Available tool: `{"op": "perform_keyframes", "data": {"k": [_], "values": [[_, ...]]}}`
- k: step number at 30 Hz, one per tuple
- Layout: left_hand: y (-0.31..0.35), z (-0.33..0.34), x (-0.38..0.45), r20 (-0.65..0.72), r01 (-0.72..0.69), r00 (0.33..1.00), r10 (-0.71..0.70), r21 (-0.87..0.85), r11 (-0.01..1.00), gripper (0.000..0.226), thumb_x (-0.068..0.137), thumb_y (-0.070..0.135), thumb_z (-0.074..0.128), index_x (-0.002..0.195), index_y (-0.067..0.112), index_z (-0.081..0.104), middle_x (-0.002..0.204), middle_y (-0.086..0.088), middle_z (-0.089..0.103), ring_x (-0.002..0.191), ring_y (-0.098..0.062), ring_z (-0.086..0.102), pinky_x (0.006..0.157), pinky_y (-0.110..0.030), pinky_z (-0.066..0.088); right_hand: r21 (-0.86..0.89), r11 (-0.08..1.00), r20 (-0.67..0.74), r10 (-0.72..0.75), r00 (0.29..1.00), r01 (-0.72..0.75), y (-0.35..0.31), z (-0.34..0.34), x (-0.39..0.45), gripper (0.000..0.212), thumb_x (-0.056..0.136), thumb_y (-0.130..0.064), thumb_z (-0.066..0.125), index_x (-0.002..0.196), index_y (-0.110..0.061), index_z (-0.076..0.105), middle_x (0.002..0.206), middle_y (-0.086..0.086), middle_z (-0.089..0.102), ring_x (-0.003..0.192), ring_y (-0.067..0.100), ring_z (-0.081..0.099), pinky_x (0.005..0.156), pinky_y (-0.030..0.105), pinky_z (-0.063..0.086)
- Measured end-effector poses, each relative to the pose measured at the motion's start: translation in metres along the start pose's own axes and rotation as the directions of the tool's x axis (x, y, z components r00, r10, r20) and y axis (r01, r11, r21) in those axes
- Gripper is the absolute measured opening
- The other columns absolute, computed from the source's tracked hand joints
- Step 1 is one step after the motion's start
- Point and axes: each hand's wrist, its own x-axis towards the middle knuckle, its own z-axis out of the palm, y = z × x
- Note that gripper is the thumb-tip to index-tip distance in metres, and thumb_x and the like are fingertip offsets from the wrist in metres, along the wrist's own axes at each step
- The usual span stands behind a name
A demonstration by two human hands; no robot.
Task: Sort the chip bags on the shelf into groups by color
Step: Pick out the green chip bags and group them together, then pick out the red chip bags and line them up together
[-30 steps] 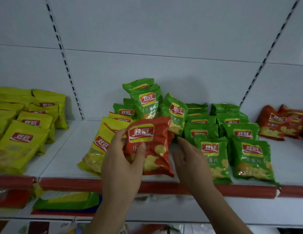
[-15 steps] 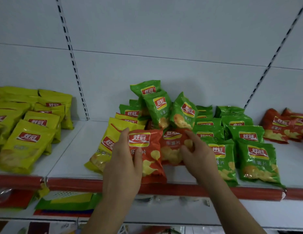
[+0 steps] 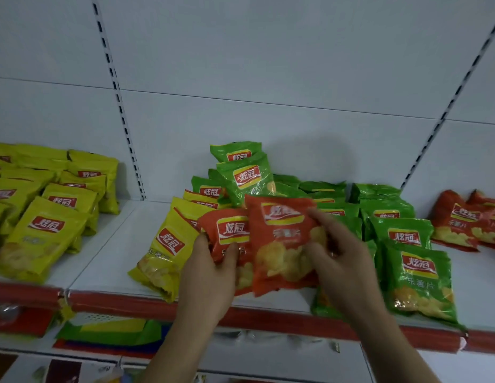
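My left hand point(image 3: 210, 277) grips a red chip bag point(image 3: 227, 230) by its lower edge, above the shelf's front. My right hand point(image 3: 340, 261) holds a second red chip bag point(image 3: 279, 244) that overlaps the first on its right. Behind them stands a pile of green bags point(image 3: 246, 175), with more green bags point(image 3: 417, 275) lying to the right. Two yellow bags point(image 3: 169, 247) lie just left of my left hand. A yellow group point(image 3: 44, 230) fills the left shelf section. Red bags point(image 3: 459, 222) lie at the far right.
The white shelf point(image 3: 108, 255) has a red front rail point(image 3: 125, 302) and a white back panel with slotted uprights. A lower shelf holds flat green and red packets point(image 3: 108, 330). Bare shelf surface shows between the yellow group and the middle pile.
My right hand has pulled a second red bag out of the pile and lifted it beside the first. My left hand keeps its red bag.
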Motion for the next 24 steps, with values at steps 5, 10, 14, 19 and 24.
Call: {"op": "perform_keyframes", "data": {"k": [5,10,14,19,24], "values": [[0.012,0.006,-0.011,0.088,0.06,0.996,-0.035,-0.299,0.952,0.047,0.087,0.068,0.06,0.126,0.044,0.051,0.106,0.024,0.07,0.089,0.009,0.068,0.072,-0.017,0.049,-0.11,0.982,0.106,-0.144,0.984,0.155,0.023,0.04,-0.021,0.063,0.096,-0.026,0.074,0.152,-0.046,0.053,0.115,-0.021,0.066,0.096,0.002,0.069,0.077,0.015,0.056],[0.003,-0.01,-0.005,-0.056,0.003,0.998,-0.015,-0.217,0.976,0.067,0.082,0.044,0.084,0.137,0.039,0.045,0.107,0.027,0.069,0.09,0.009,0.067,0.077,-0.023,0.051,-0.141,0.976,0.062,-0.157,0.986,0.164,0.025,0.045,-0.017,0.054,0.105,-0.037,0.058,0.158,-0.035,0.048,0.123,-0.018,0.068,0.101,0.004,0.067,0.083,0.026,0.057],[-0.004,-0.026,0.0,-0.142,-0.017,0.99,-0.017,-0.235,0.972,0.07,0.083,0.045,0.083,0.139,0.043,0.041,0.108,0.029,0.065,0.093,0.01,0.064,0.076,-0.023,0.05,-0.506,0.845,-0.019,-0.209,0.978,0.171,0.026,0.028,0.033,0.044,0.105,-0.012,0.055,0.149,-0.013,0.058,0.135,0.006,0.068,0.124,0.026,0.06,0.109,0.044,0.05],[-0.01,-0.015,-0.007,-0.099,0.008,0.995,-0.027,-0.193,0.981,0.085,0.081,0.047,0.083,0.152,0.038,0.036,0.109,0.032,0.062,0.095,0.009,0.063,0.083,-0.033,0.052,-0.733,0.671,0.177,0.025,0.984,0.115,0.028,0.041,0.1,0.034,0.096,-0.003,0.055,0.127,-0.014,0.065,0.099,0.002,0.068,0.092,0.022,0.064,0.086,0.039,0.06],[-0.015,0.0,-0.011,-0.041,-0.018,0.999,0.012,-0.13,0.991,0.092,0.083,0.051,0.081,0.157,0.035,0.027,0.124,0.021,0.065,0.1,0.004,0.065,0.079,-0.027,0.051,-0.718,0.678,0.275,0.074,0.959,0.154,0.036,0.052,0.119,0.032,0.097,-0.007,0.051,0.122,-0.015,0.069,0.093,0.002,0.063,0.084,0.022,0.059,0.073,0.034,0.051]]}}
